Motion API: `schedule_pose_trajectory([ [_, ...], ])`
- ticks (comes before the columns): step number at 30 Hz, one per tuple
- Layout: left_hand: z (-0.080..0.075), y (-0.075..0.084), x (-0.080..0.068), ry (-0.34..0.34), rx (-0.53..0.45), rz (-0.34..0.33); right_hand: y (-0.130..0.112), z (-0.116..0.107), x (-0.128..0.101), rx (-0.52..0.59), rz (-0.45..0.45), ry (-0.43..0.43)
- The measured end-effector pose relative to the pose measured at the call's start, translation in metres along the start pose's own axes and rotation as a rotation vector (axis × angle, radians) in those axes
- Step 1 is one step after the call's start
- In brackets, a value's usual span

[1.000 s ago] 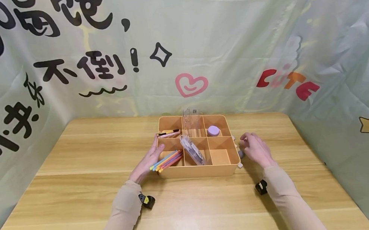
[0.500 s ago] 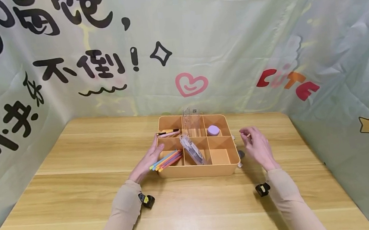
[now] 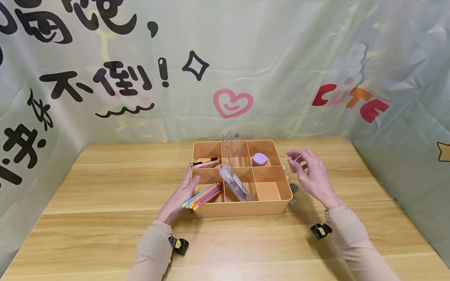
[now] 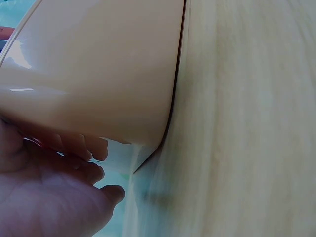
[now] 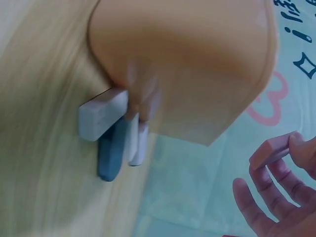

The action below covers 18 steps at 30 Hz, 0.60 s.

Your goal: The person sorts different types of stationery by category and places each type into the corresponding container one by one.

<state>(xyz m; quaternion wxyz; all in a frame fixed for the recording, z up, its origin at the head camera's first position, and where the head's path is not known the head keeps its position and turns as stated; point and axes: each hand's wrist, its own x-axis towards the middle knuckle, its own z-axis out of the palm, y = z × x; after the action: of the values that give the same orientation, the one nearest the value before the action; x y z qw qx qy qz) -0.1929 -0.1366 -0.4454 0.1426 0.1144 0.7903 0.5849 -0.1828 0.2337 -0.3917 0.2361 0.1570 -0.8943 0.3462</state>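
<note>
Wearing beige sleeves point(image 3: 148, 258) and black wrist cameras point(image 3: 180, 246), a person stretches both arms up from the lower edge of the head view over a wood-grain table point(image 3: 237, 260). A peach six-compartment organizer point(image 3: 240, 210) sits at the centre, slightly below mid-frame. At its left side, the left hand point(image 3: 178, 199) holds the wall, thumb at the rim and fingers along the outside. In its front row, coloured pens point(image 3: 204, 196) slant across the left rim, and a translucent case point(image 3: 235, 184) leans in the middle compartment. Just beyond the organizer's right wall, the right hand point(image 3: 313, 176) is raised, thumb and fingertips pinching a small pinkish block point(image 5: 270, 149), the other fingers loosely bent. Lower left in the right wrist view, a white block point(image 5: 102, 116) and a blue-grey block point(image 5: 111, 150) lie touching, beside thinner pale ones. The back row bears slim pens point(image 3: 206, 163), a transparent plastic piece point(image 3: 233, 151) and a purple round object point(image 3: 259, 159). Behind hangs a printed pale cloth point(image 3: 275, 30).
</note>
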Motion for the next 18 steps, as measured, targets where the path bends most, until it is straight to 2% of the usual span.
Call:
schedule_pose_trajectory([
  [8, 0.0, 0.001, -0.001, 0.005, 0.019, 0.002, -0.015, -0.001, 0.003, 0.067, -0.061, 0.021],
  [18, 0.0, 0.001, -0.001, 0.0, 0.01, 0.015, -0.031, 0.001, 0.006, 0.076, -0.118, 0.017],
])
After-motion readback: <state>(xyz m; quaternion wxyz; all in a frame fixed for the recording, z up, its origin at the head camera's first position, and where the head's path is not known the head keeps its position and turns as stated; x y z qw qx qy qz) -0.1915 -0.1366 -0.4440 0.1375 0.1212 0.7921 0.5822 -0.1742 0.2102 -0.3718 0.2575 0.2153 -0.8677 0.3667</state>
